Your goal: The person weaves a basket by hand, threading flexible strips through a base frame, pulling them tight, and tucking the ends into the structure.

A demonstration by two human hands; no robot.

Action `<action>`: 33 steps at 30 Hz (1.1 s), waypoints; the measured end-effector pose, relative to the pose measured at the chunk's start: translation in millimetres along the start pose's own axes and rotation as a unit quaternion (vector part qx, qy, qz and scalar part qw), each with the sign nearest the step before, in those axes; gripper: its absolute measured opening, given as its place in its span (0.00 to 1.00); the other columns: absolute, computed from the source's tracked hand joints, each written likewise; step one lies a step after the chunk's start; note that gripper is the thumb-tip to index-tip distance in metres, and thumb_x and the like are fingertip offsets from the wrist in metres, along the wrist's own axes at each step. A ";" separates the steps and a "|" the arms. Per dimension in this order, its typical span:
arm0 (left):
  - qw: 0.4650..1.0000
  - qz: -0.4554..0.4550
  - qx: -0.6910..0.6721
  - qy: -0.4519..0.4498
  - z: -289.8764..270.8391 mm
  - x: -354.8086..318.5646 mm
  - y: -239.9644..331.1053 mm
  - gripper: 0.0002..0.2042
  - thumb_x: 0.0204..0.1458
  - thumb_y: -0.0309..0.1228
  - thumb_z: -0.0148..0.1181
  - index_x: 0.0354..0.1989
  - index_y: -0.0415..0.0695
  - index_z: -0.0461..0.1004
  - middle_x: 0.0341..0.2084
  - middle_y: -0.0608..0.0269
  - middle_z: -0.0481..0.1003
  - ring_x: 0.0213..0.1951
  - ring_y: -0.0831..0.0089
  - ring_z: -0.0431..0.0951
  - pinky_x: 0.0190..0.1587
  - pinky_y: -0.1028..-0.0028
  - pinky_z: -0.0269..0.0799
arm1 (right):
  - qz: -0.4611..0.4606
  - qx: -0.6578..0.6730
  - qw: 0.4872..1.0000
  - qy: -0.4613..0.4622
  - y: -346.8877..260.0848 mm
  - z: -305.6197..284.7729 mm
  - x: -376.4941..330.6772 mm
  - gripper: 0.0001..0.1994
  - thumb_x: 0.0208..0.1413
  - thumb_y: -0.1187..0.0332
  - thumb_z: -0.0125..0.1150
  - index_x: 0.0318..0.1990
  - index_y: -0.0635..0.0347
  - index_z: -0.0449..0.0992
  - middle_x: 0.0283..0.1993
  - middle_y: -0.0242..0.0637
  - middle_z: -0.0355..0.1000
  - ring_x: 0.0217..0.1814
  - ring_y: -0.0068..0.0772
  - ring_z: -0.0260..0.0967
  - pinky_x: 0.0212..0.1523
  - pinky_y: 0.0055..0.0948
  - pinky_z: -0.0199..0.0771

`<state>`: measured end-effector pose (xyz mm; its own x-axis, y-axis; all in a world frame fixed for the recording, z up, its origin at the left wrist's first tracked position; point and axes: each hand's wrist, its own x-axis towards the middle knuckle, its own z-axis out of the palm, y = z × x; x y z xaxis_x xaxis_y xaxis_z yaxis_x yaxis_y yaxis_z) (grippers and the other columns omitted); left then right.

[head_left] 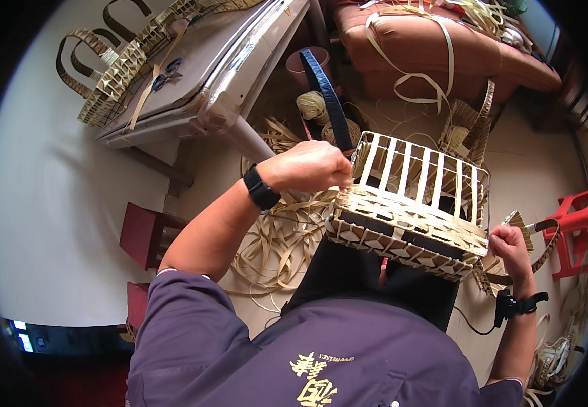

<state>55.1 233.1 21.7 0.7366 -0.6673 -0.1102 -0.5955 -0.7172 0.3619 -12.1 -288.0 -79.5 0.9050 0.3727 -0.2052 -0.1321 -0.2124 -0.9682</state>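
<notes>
Basket (410,209) held between curled left hand (313,166), right hand (509,245).

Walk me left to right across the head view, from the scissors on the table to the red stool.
Scissors → black wristband on the left wrist → left hand → half-woven basket → right hand → red stool.

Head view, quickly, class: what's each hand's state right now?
Left hand: closed, at the left end of the basket; exact grip hidden.
Right hand: closed, at its right end; exact grip unclear.
</notes>
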 end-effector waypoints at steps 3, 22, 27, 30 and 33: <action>0.904 0.059 -0.423 -0.028 -28.9 7.0 5.0 0.11 0.70 0.30 0.59 0.43 0.36 0.85 0.34 0.61 0.85 0.36 0.74 0.84 0.40 0.70 0.79 | -0.011 -0.033 0.998 0.046 29.5 -26.3 -18.1 0.10 0.67 0.72 0.62 0.31 0.64 0.78 0.24 0.23 0.68 0.25 0.13 0.61 0.28 0.18 0.60; 0.876 -0.239 -0.403 -0.114 -23.0 21.6 8.9 0.38 0.72 0.61 0.47 0.31 0.32 0.83 0.19 0.60 0.80 0.21 0.76 0.80 0.27 0.76 0.79 | 0.017 -0.012 1.000 -0.001 6.8 6.1 -1.7 0.11 0.71 0.66 0.63 0.38 0.65 0.81 0.28 0.23 0.74 0.27 0.12 0.67 0.29 0.17 0.69; 0.987 -0.087 -0.030 -0.132 -7.1 38.9 20.2 0.25 0.63 0.52 0.68 0.34 0.36 0.86 0.20 0.63 0.80 0.25 0.75 0.80 0.34 0.69 0.76 | -0.005 -0.019 1.000 -0.001 7.1 6.3 -4.4 0.12 0.70 0.63 0.65 0.37 0.61 0.78 0.27 0.21 0.72 0.27 0.11 0.68 0.28 0.17 0.69; 0.966 -0.060 -0.243 -0.062 -5.4 39.3 16.4 0.16 0.61 0.41 0.72 0.38 0.36 0.86 0.24 0.64 0.82 0.30 0.75 0.81 0.37 0.70 0.76 | 0.004 -0.017 1.000 -0.009 9.7 1.8 -3.6 0.12 0.71 0.66 0.62 0.35 0.64 0.79 0.27 0.23 0.72 0.26 0.12 0.66 0.28 0.18 0.66; 0.831 0.040 -0.555 -0.001 -26.6 36.9 16.9 0.10 0.67 0.32 0.65 0.41 0.36 0.86 0.40 0.58 0.85 0.45 0.73 0.84 0.49 0.70 0.80 | 0.020 -0.019 0.999 0.022 18.5 -2.7 -6.4 0.11 0.69 0.69 0.62 0.34 0.65 0.79 0.26 0.24 0.71 0.26 0.14 0.65 0.29 0.19 0.65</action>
<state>80.7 201.7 48.4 0.7077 -0.7051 -0.0451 0.0197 -0.0441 0.9988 -19.3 -296.8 -95.7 0.9164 0.3229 -0.2364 -0.1542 -0.2601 -0.9532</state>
